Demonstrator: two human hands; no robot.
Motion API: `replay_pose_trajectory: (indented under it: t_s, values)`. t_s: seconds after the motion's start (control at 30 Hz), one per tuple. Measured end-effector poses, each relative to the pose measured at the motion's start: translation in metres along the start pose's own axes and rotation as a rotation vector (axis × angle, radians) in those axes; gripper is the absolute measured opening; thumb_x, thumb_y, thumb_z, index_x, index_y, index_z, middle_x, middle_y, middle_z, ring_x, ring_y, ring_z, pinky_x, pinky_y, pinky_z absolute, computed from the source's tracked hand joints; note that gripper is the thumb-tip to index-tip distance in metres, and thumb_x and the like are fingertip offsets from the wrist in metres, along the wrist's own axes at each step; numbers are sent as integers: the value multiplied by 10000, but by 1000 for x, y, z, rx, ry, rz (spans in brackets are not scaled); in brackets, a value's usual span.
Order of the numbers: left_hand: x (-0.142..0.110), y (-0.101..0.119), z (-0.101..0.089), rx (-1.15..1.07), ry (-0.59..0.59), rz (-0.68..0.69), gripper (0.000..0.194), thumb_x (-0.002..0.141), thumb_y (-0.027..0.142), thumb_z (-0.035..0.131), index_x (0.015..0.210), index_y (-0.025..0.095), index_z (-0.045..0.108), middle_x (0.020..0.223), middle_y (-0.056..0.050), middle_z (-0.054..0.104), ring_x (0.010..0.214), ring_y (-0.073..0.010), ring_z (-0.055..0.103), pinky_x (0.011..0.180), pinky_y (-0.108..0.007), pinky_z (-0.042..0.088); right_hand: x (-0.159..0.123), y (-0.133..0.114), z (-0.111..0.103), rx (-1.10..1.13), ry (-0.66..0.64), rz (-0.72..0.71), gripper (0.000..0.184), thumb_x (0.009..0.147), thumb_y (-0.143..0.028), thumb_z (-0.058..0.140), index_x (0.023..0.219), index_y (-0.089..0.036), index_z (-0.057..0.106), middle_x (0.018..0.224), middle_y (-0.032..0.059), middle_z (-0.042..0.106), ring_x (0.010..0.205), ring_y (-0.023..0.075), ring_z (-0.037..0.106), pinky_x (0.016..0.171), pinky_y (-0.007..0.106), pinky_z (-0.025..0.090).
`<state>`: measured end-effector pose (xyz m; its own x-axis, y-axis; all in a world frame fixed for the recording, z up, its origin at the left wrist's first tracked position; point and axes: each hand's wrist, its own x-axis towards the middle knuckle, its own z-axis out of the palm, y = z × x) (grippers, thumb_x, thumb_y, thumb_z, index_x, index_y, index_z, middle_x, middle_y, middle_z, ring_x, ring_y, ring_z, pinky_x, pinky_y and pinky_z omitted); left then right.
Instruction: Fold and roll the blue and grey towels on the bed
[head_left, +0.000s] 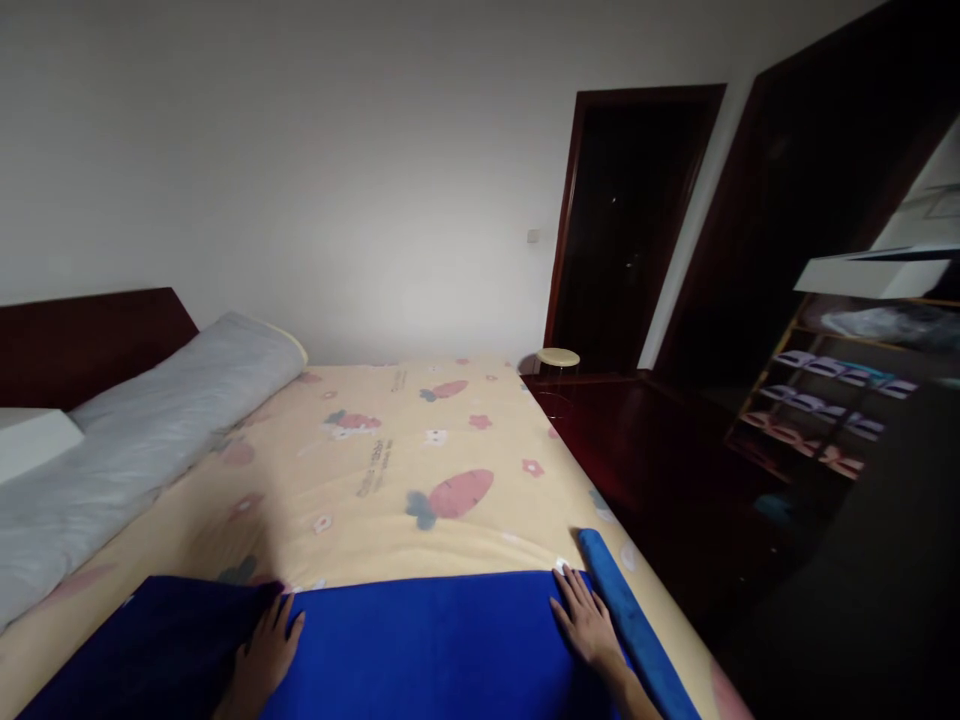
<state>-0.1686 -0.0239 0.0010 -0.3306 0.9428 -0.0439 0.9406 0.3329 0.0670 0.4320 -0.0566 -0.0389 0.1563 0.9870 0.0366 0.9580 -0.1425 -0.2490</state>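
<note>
A blue cloth lies spread over the near part of the bed, its far edge running almost straight across. My left hand rests on it at the left, fingers apart, beside a darker blue section that reaches further left. Near the cloth's far right corner, my right hand lies with fingers spread on the fabric. Just right of that hand is a long, narrow blue roll, which looks like rolled fabric. Both hands appear to press flat, and the near part of the cloth runs out of view.
The bed has a cream sheet with carrot prints. A grey quilt or long pillow lies along its left side, by a dark headboard. Beyond the foot stand a round stool and, at right, a shoe rack.
</note>
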Motion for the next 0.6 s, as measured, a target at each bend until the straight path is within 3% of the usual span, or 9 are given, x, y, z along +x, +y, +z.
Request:
replay_pose_trajectory:
  t_s: [0.1,0.2,0.3,0.4,0.47,0.53,0.6]
  values:
    - [0,0,-8,-1,35,-27,542,928,323,269,1443,242,412,1537,-97,412,1408,-269,374,1056,-549,385,1,-7,-12,-5,-25,-1,613,931,-494,324,1478,-223,379,1564,60,316,1450,232,258,1154,468,261]
    - [-14,27,-11,67,125,54,535,938,285,258,1423,177,455,1542,-126,395,1434,-256,328,1119,-504,323,-7,-47,-20,11,38,-69,577,937,-377,306,1475,-187,385,1562,74,311,1454,232,244,1175,474,218]
    - [-44,87,0,37,112,345,544,953,271,221,1461,186,395,1570,-67,338,1457,-189,277,1160,-411,278,-21,-124,-15,108,-25,-237,558,930,-255,258,1462,-185,411,1569,45,285,1460,197,221,1186,428,205]
    - [-77,155,25,-98,65,607,585,928,187,248,1508,262,243,1587,2,277,1467,-174,245,1181,-420,255,-35,-207,-1,220,-138,-371,600,879,-197,319,1475,-196,389,1588,32,212,1473,204,165,1192,424,187]
    - [-91,185,42,-118,-4,699,643,887,144,304,1506,283,202,1584,5,263,1465,-194,255,1190,-447,242,-41,-240,7,271,-223,-368,634,858,-189,347,1492,-176,351,1579,63,227,1468,219,189,1188,435,195]
    - [-96,196,49,-116,-21,709,683,863,133,339,1508,283,172,1591,-5,232,1467,-216,250,1197,-478,221,-42,-247,8,281,-271,-384,645,857,-213,373,1500,-188,333,1576,65,239,1466,229,199,1190,450,179]
    - [-92,188,47,-109,0,658,697,860,151,362,1510,296,156,1600,2,207,1472,-220,237,1199,-494,206,-37,-228,3,246,-267,-414,642,863,-266,398,1500,-227,333,1584,38,226,1471,232,182,1197,466,144]
